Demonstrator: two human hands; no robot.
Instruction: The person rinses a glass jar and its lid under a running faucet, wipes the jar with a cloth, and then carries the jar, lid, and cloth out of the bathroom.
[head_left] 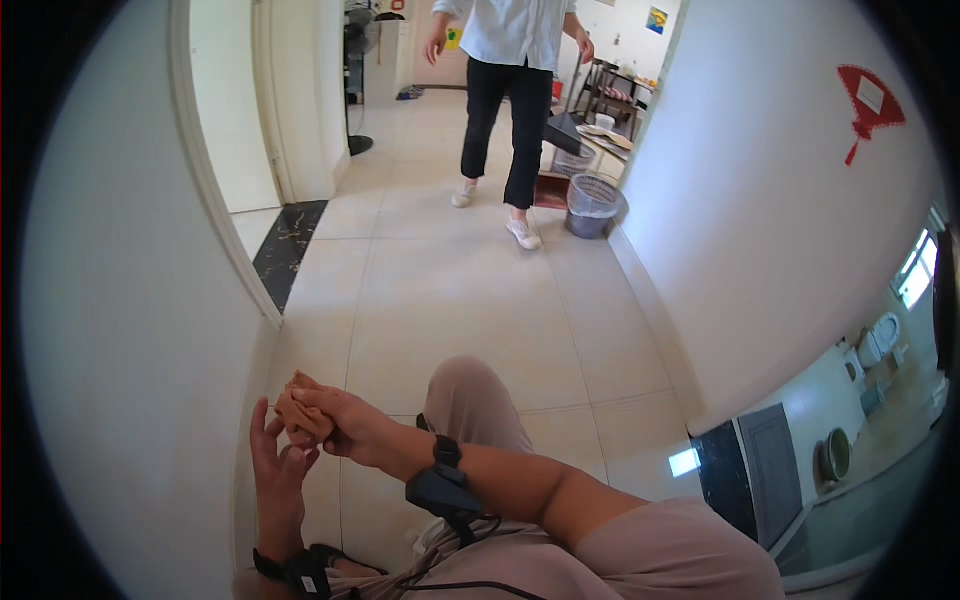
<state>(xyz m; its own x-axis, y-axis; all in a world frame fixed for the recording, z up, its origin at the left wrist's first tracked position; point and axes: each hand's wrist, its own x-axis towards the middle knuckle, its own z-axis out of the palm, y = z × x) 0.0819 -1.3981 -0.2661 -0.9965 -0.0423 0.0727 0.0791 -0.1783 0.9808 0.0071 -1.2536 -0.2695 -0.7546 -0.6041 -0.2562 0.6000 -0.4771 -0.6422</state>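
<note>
A crumpled orange-brown piece, soft-looking like cloth (308, 418), is bunched up at the lower left. My right hand (352, 424) reaches across from the right with its fingers closed on this piece. Just below and to the left is my left hand (279, 468), raised with fingers apart. Its fingertips are beside the piece, and I cannot tell whether they touch it. Black straps circle both wrists; a dark boxy device (443, 492) sits on the right forearm.
A person (510, 90) in a white shirt and black trousers faces me on the tiled floor (450, 300). A lined waste bin (593, 208) stands by the right wall. A doorway (235, 110) opens at left, a bathroom (860, 400) at right. A standing fan (360, 145) is farther back.
</note>
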